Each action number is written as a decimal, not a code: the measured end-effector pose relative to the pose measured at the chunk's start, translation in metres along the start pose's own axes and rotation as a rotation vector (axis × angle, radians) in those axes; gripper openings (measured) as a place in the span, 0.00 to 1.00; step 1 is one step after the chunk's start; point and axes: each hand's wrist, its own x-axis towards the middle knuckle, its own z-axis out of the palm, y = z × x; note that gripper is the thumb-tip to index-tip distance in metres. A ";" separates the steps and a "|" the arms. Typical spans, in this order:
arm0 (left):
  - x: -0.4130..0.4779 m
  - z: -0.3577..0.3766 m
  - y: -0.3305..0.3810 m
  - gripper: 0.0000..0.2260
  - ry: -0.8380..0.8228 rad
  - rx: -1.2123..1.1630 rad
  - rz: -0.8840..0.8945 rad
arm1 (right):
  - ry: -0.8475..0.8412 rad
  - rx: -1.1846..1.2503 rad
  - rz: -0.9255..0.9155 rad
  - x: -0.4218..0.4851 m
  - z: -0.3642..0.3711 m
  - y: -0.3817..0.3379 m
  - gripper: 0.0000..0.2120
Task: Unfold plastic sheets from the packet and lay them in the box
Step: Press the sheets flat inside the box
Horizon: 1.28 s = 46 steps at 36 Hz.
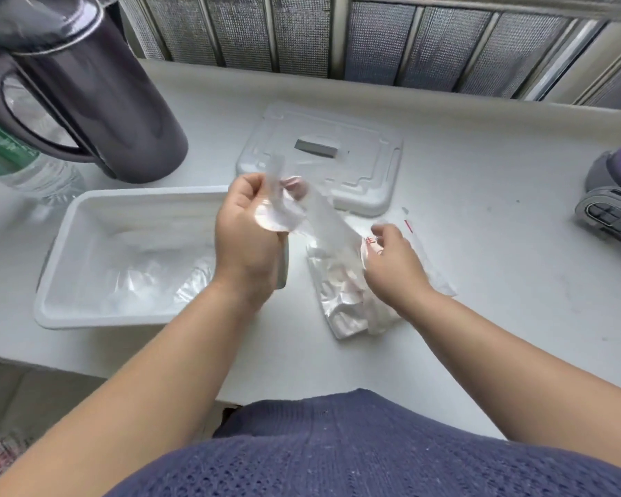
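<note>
A thin clear plastic sheet point(323, 217) stretches between my two hands above the white table. My left hand point(246, 231) grips its upper end just right of the white box point(61, 252). My right hand point(391, 260) pinches the lower end over the crumpled clear packet point(341, 310), which lies flat on the table with folded sheets inside. Several clear sheets point(151, 278) lie crumpled in the bottom of the box.
The box's white lid point(370, 163) lies behind my hands. A dark jug point(97, 87) and a water bottle point(26, 166) stand at the far left. A grey and purple device point(613, 199) sits at the right edge. The table's front edge runs near my body.
</note>
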 end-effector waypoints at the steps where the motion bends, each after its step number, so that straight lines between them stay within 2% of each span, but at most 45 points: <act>1: 0.001 -0.005 0.007 0.07 0.005 -0.102 -0.040 | 0.041 0.075 -0.053 -0.001 0.001 -0.009 0.16; 2: 0.003 -0.012 0.014 0.07 0.014 -0.188 -0.065 | 0.067 0.157 -0.094 -0.003 0.003 -0.022 0.10; 3: 0.004 -0.017 0.018 0.08 0.017 -0.252 -0.081 | 0.081 0.242 -0.118 -0.004 0.004 -0.032 0.08; 5: 0.006 -0.029 0.027 0.11 0.017 -0.344 -0.098 | 0.030 0.451 -0.076 -0.005 0.011 -0.052 0.16; 9: 0.005 -0.055 0.040 0.10 -0.015 -0.406 -0.131 | -0.303 0.964 0.210 -0.010 0.023 -0.089 0.29; 11: 0.005 -0.069 0.043 0.11 0.025 -0.380 -0.161 | -0.370 1.069 0.256 -0.011 0.029 -0.102 0.32; 12: 0.006 -0.077 0.044 0.12 0.049 -0.351 -0.169 | -0.370 1.092 0.247 -0.012 0.033 -0.108 0.30; 15: 0.006 -0.095 0.049 0.13 0.115 -0.171 -0.164 | -0.319 1.005 0.113 -0.014 0.048 -0.122 0.17; 17: 0.006 -0.106 0.049 0.12 0.210 0.024 -0.125 | -0.237 0.885 0.014 -0.012 0.059 -0.128 0.18; 20: 0.006 -0.125 0.052 0.07 0.477 0.279 0.075 | -0.220 0.680 -0.086 -0.013 0.077 -0.135 0.22; 21: 0.005 -0.131 0.057 0.06 0.527 0.306 0.146 | -0.229 0.603 -0.114 -0.012 0.084 -0.135 0.23; 22: 0.006 -0.138 0.060 0.07 0.510 0.334 0.184 | -0.241 0.532 -0.141 -0.013 0.092 -0.136 0.24; 23: 0.006 -0.142 0.063 0.11 0.436 0.414 0.185 | -0.254 0.474 -0.155 -0.013 0.097 -0.135 0.26; 25: 0.008 -0.151 0.065 0.27 0.249 0.781 0.090 | -0.305 0.400 -0.146 -0.015 0.109 -0.138 0.27; 27: 0.010 -0.161 0.060 0.35 0.186 1.170 0.043 | -0.370 0.299 -0.130 -0.018 0.122 -0.141 0.26; 28: 0.010 -0.167 0.057 0.33 0.185 1.280 0.106 | -0.395 0.230 -0.120 -0.018 0.128 -0.142 0.25; 31: 0.013 -0.180 0.049 0.19 0.052 1.390 0.377 | -0.398 0.002 -0.076 -0.016 0.142 -0.137 0.23; 33: 0.015 -0.183 0.045 0.14 -0.112 1.420 0.418 | -0.368 -0.107 -0.055 -0.014 0.148 -0.132 0.22; 36: 0.016 -0.180 0.041 0.14 -0.346 1.445 0.232 | -0.319 -0.189 0.023 -0.010 0.154 -0.127 0.20; 40: 0.033 -0.178 0.038 0.14 -0.627 1.647 -0.105 | -0.214 -0.200 0.109 -0.007 0.157 -0.125 0.16; 43: 0.047 -0.181 0.039 0.16 -0.742 1.813 -0.279 | -0.195 -0.296 0.068 -0.011 0.153 -0.126 0.05; 46: 0.060 -0.186 0.037 0.18 -0.808 1.982 -0.289 | -0.232 -0.463 0.005 -0.014 0.146 -0.126 0.16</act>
